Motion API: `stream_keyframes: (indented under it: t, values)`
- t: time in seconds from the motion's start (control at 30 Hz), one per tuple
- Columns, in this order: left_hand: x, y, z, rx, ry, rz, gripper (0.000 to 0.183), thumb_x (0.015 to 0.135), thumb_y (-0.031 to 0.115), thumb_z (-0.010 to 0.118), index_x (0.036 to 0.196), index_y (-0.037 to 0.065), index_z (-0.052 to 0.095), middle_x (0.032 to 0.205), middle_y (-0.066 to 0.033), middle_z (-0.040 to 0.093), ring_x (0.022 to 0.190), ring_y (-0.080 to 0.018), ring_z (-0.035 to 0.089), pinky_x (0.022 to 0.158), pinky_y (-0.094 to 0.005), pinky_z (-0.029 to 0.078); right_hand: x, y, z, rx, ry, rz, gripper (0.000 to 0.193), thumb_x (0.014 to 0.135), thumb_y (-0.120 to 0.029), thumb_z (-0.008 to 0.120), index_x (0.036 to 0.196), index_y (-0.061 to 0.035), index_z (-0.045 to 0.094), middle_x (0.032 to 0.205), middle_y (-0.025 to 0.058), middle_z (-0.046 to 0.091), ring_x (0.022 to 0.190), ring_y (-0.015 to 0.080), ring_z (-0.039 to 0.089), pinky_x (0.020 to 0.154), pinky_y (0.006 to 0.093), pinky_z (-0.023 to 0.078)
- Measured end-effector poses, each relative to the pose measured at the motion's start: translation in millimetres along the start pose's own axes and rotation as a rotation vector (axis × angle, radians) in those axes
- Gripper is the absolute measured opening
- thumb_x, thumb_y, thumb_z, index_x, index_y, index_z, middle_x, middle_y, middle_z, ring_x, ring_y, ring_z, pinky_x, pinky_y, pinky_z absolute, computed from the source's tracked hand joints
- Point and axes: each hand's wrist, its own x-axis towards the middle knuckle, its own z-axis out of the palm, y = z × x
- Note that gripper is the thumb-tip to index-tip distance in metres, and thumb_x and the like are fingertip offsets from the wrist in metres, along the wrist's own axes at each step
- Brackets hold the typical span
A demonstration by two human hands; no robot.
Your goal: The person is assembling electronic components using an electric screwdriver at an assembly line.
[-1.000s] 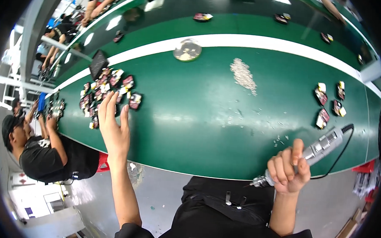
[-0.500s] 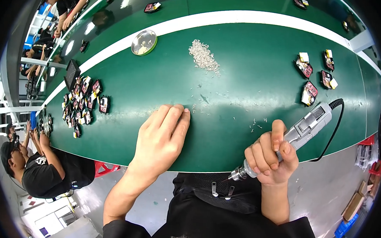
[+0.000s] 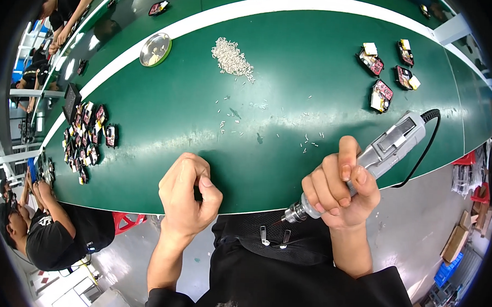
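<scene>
My right hand [image 3: 340, 185] is wrapped round a grey corded electric screwdriver [image 3: 393, 141]. The tool slants across the near edge of the green table, its thin bit pointing down and left toward my body. Closer to the left, my left hand [image 3: 185, 190] is curled into a loose fist above the same edge; whatever its fingers may hold is hidden. Beyond the hands lies a heap of small silvery screw-like pieces [image 3: 232, 58], with loose ones [image 3: 307, 142] scattered nearer to me.
A cluster of small black-cased assemblies [image 3: 84, 138] crowds the left, beside a black tray [image 3: 71, 103]. Several similar assemblies [image 3: 381, 97] lie at the right. A round dish [image 3: 155, 49] stands far left. Co-workers sit along the left side; one person [image 3: 50, 235] is nearby.
My left hand has drawn back toward me from near the loose pieces, and its fingers have curled in. The right hand still holds the screwdriver. The whole view has shifted slightly.
</scene>
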Motion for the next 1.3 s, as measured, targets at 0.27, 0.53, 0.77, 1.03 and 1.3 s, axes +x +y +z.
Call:
stream_keyframes:
  t: [0.27, 0.53, 0.77, 1.03, 1.3]
  values:
    - [-18, 24, 18, -0.453, 0.163, -0.194, 0.011, 0.084, -0.010, 0.054, 0.090, -0.009, 0.064, 0.086, -0.0190, 0.067, 0.066, -0.0173, 0.062, 0.051, -0.0222, 0.048, 9, -10, 13, 0.049, -0.140, -0.133, 0.017, 0.096, -0.026, 0.040, 0.095, -0.0096, 0.042, 0.056, -0.0022, 0.041, 0.042, 0.0091, 0.040, 0.052, 0.0280, 0.041]
    - [-34, 43, 27, -1.295, 0.148, -0.468, 0.018, 0.095, 0.004, 0.050, 0.085, -0.008, 0.058, 0.075, -0.0168, 0.060, 0.058, -0.0141, 0.056, 0.050, -0.0231, 0.045, 18, -7, 47, 0.008, -0.044, -0.349, 0.017, 0.096, -0.021, 0.046, 0.090, -0.0054, 0.045, 0.052, -0.0004, 0.039, 0.041, 0.0100, 0.039, 0.050, 0.0267, 0.039]
    - [-34, 50, 29, -1.422, 0.066, -0.533, 0.022, 0.097, 0.010, 0.048, 0.086, -0.008, 0.056, 0.077, -0.0146, 0.059, 0.061, -0.0122, 0.055, 0.049, -0.0219, 0.043, 17, -3, 49, -0.009, -0.023, -0.325, 0.015, 0.095, -0.020, 0.048, 0.090, -0.0060, 0.045, 0.052, 0.0001, 0.043, 0.040, 0.0107, 0.041, 0.050, 0.0269, 0.040]
    - [-31, 48, 30, -1.367, 0.040, -0.505, 0.021, 0.096, 0.009, 0.049, 0.085, -0.007, 0.057, 0.077, -0.0134, 0.059, 0.059, -0.0101, 0.053, 0.049, -0.0210, 0.041, 17, -4, 48, -0.043, -0.036, -0.350, 0.016, 0.095, -0.021, 0.047, 0.090, -0.0066, 0.046, 0.052, 0.0004, 0.043, 0.040, 0.0110, 0.042, 0.050, 0.0264, 0.041]
    - [-31, 58, 42, -1.057, 0.180, -0.463, 0.016, 0.092, 0.003, 0.055, 0.080, -0.006, 0.058, 0.071, -0.0103, 0.061, 0.055, -0.0088, 0.051, 0.049, -0.0205, 0.041, 12, -7, 49, -0.187, -0.012, -0.368, 0.018, 0.097, -0.024, 0.045, 0.091, -0.0068, 0.045, 0.053, 0.0009, 0.043, 0.041, 0.0109, 0.041, 0.050, 0.0263, 0.041]
